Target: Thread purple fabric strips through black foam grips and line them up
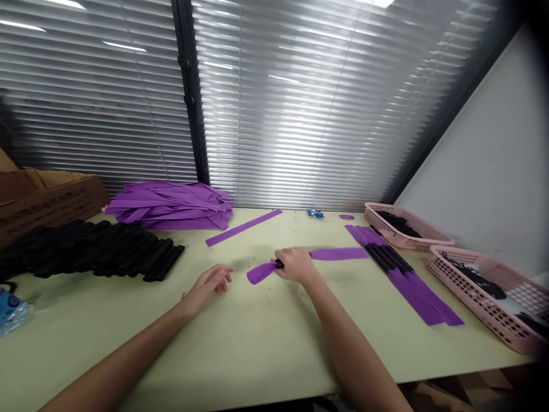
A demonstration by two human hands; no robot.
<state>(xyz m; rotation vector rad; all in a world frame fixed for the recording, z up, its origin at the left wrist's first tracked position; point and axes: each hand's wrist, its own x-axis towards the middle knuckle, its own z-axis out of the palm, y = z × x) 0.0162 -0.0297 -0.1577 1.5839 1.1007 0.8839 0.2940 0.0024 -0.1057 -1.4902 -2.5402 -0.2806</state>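
Note:
My right hand [295, 265] is wrapped round a black ribbed grip, most of which the fingers hide. A purple strip [341, 253] runs through that grip and sticks out on both sides, its short end to the left. My left hand [213, 280] hovers apart from it, fingers loosely curled with nothing seen in them. Beyond the hands lies a single flat purple strip [244, 228]. On the right, several finished-looking purple strips with black ribbed grips [388, 258] lie side by side.
Black grips [141, 252] are piled at the left, beside a cardboard box [81, 197]. A heap of purple strips [171, 206] sits at the back. Two pink baskets [476, 294] with black items line the right edge. A blue packet [315, 213] lies near the blinds.

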